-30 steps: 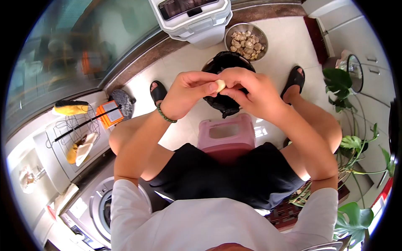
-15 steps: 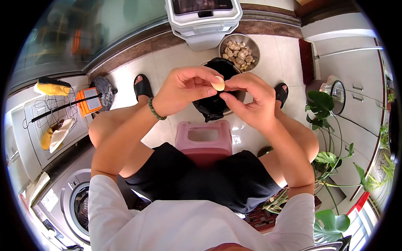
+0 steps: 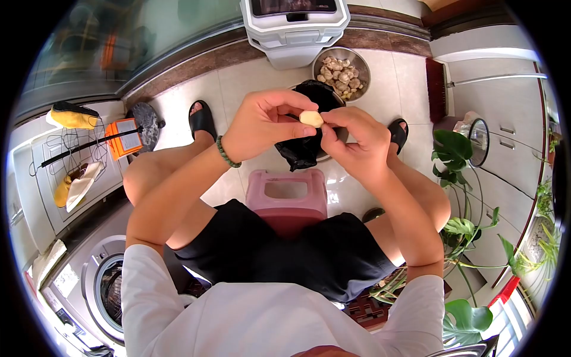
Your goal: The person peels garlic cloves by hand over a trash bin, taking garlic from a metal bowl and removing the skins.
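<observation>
A pale, peeled-looking garlic clove [image 3: 311, 119] sits between the fingertips of both my hands. My left hand [image 3: 260, 124], with a green bead bracelet on its wrist, pinches it between thumb and index finger. From the other side, my right hand [image 3: 360, 141] has its thumb and index finger closed at the clove's right edge. Below them stands a bin lined with a black bag [image 3: 297, 153], partly covered by my hands. Just beyond is a metal bowl [image 3: 366, 68] holding garlic bulbs [image 3: 340, 77] and some loose cloves.
A pink stool [image 3: 286, 208] stands between my legs. A grey-white container [image 3: 295, 35] is at the far side by the glass door. On the left are a washing machine [image 3: 95, 279] and an orange box [image 3: 124, 138]; on the right, a leafy plant [image 3: 452, 149] and white cabinets [image 3: 505, 107].
The clove has turned, showing a broader face, and my fingers have shifted slightly around it. The whole view has moved a little.
</observation>
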Action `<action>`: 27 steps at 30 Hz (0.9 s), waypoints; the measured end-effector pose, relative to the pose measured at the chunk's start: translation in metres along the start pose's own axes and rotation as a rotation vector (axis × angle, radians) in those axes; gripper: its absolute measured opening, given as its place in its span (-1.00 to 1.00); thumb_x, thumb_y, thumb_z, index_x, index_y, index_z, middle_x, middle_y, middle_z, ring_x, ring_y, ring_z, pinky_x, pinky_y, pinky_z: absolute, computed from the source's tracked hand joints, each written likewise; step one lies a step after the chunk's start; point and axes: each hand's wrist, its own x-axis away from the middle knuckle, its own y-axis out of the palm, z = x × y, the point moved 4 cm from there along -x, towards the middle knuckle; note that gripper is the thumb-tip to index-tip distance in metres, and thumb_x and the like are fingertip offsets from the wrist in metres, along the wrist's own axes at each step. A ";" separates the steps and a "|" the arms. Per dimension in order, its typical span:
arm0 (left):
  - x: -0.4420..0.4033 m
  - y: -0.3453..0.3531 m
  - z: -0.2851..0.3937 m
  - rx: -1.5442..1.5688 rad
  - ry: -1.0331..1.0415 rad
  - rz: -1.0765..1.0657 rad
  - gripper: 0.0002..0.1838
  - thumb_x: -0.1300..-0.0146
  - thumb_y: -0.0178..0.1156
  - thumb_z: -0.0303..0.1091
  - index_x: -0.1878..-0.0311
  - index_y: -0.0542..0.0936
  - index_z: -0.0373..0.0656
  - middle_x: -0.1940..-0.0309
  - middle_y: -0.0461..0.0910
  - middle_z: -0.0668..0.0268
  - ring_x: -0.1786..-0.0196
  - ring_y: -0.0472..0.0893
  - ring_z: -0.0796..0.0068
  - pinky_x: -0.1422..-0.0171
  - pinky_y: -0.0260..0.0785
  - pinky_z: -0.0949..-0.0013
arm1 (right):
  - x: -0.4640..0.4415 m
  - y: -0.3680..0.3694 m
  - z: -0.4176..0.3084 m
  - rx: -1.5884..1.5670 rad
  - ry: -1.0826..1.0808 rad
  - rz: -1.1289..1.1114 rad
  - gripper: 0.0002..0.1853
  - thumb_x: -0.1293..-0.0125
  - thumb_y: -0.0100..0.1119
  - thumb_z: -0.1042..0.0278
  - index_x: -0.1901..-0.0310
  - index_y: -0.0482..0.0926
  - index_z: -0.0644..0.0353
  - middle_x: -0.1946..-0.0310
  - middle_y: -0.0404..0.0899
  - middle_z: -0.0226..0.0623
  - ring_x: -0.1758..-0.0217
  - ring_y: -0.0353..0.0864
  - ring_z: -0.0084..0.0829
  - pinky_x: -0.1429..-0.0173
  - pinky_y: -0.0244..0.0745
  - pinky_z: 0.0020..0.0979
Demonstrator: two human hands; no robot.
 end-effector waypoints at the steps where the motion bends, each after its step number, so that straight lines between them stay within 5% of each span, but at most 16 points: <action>1: 0.000 0.000 -0.003 -0.007 0.028 -0.006 -0.66 -0.13 0.32 -0.70 0.00 0.60 -0.34 0.06 0.61 0.21 -0.02 0.63 0.42 -0.16 0.55 0.39 | 0.001 0.000 0.000 0.030 -0.006 0.013 -0.83 -0.01 0.32 0.65 0.31 0.61 0.28 0.38 0.67 -0.24 0.45 0.66 -0.37 0.37 0.55 -0.48; 8: 0.001 0.005 -0.008 -0.002 0.054 0.038 -0.63 -0.04 0.31 -0.80 0.06 0.62 -0.32 0.02 0.54 0.21 -0.03 0.60 0.41 -0.13 0.55 0.40 | 0.006 0.001 0.005 0.092 0.037 0.043 -0.86 -0.04 0.30 0.63 0.32 0.60 0.26 0.47 0.62 -0.29 0.44 0.66 -0.37 0.38 0.54 -0.49; 13: 0.000 0.005 -0.008 0.011 0.076 0.024 -0.66 -0.07 0.34 -0.73 0.05 0.61 -0.33 0.08 0.58 0.24 -0.01 0.62 0.43 -0.14 0.57 0.36 | 0.008 0.005 0.015 -0.261 0.328 0.040 -0.95 -0.15 0.21 0.66 0.34 0.58 0.35 0.43 0.62 -0.29 0.37 0.67 -0.53 0.26 0.60 -0.52; 20: 0.000 0.003 -0.004 -0.022 0.107 0.027 -0.67 -0.08 0.34 -0.73 0.06 0.59 -0.32 0.10 0.56 0.27 0.01 0.62 0.43 -0.14 0.56 0.37 | 0.007 0.004 0.017 -0.300 0.256 -0.021 -0.92 -0.18 0.20 0.67 0.29 0.59 0.35 0.41 0.62 -0.29 0.35 0.66 -0.57 0.23 0.60 -0.52; 27: 0.001 0.007 -0.004 -0.109 0.160 0.030 -0.71 -0.08 0.34 -0.72 0.10 0.63 -0.32 0.06 0.55 0.24 0.02 0.62 0.43 -0.10 0.59 0.40 | 0.004 0.006 0.010 0.023 0.076 -0.067 -0.90 -0.13 0.23 0.61 0.30 0.56 0.29 0.45 0.56 -0.23 0.49 0.58 -0.32 0.42 0.46 -0.39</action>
